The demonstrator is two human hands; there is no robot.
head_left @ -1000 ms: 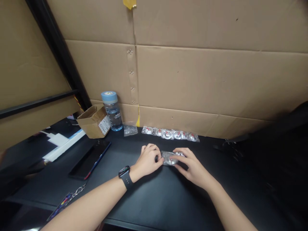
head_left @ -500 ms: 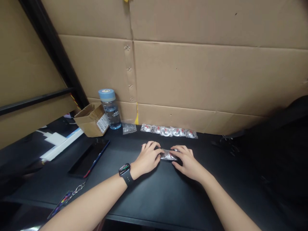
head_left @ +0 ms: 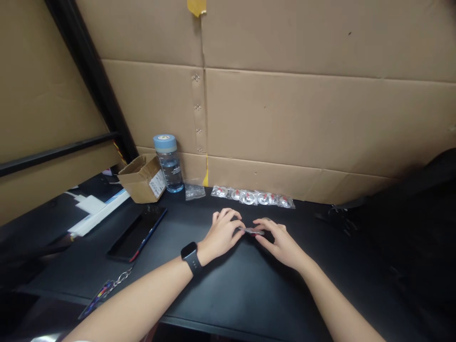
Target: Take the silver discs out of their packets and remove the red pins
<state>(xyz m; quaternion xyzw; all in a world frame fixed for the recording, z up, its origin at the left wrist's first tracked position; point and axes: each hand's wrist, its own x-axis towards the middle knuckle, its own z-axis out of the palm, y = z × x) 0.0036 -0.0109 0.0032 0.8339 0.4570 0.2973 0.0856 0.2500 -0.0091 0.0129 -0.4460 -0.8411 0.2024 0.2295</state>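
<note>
A small clear plastic packet [head_left: 253,232] with a bit of red in it is seen nearly edge-on, just above the black desk. Its left end is pinched between the thumb and index finger of my left hand [head_left: 223,232], which wears a black watch on the wrist. My right hand [head_left: 280,241] has its fingers curved around the packet's right end. The right thumb meets its near edge, while the index finger arches above. Behind both hands, several bagged silver discs [head_left: 248,197] with red marks lie in a row along the cardboard wall.
A blue-lidded water bottle [head_left: 169,166] stands by an open cardboard box [head_left: 140,180]. Near the bottle lies another clear bag [head_left: 194,192]. A dark phone [head_left: 138,232] with a keychain [head_left: 107,294] and a white power strip [head_left: 96,216] are on the left. Something black [head_left: 420,228] fills the right side.
The packet has gone from lying flatter, its shiny face showing, to nearly edge-on. My right index finger has lifted off its top. The view has shifted slightly.
</note>
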